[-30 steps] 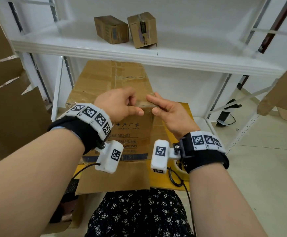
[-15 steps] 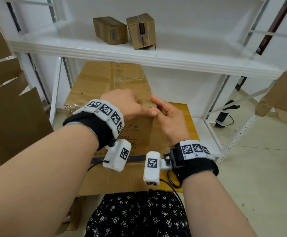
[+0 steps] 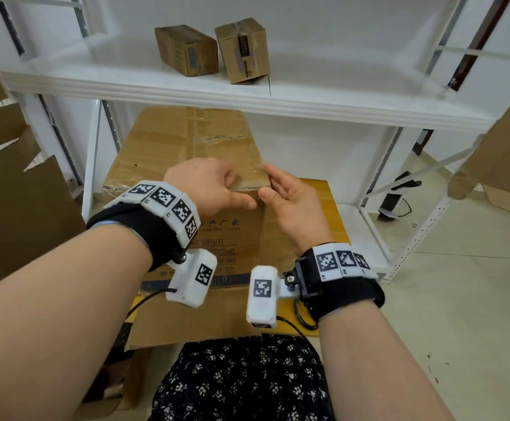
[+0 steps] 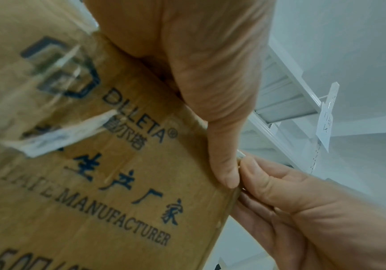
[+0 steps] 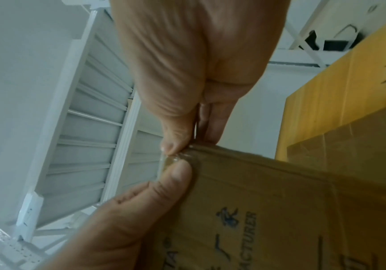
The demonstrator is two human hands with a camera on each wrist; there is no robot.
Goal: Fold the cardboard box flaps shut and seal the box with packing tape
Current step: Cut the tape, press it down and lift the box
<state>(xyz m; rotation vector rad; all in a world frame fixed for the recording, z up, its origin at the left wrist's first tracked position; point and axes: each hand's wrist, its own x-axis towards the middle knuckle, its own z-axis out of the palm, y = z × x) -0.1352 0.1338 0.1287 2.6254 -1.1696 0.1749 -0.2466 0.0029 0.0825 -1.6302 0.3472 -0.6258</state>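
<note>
A large cardboard box (image 3: pixel 186 147) stands under the shelf with its top flaps down and clear tape (image 3: pixel 250 174) over the near top edge. My left hand (image 3: pixel 238 192) grips that edge near the right corner, fingers curled on top and thumb (image 4: pixel 224 173) pressed on the printed front face. My right hand (image 3: pixel 267 182) is at the corner itself. Its thumb (image 5: pixel 171 146) and fingers pinch a short clear tape end (image 5: pixel 171 159) there, right beside my left thumb. No tape roll shows in any view.
A white metal shelf (image 3: pixel 278 95) hangs low over the box and carries two small cardboard boxes (image 3: pixel 186 50) (image 3: pixel 243 50). A yellow board (image 3: pixel 323 202) lies under the box. Flattened cardboard (image 3: pixel 19 208) leans at the left, more cardboard (image 3: pixel 505 153) at the right.
Both hands have slid right along the near top edge and come together at the right corner. The right hand now wraps the corner, with the left thumb pressed beside it.
</note>
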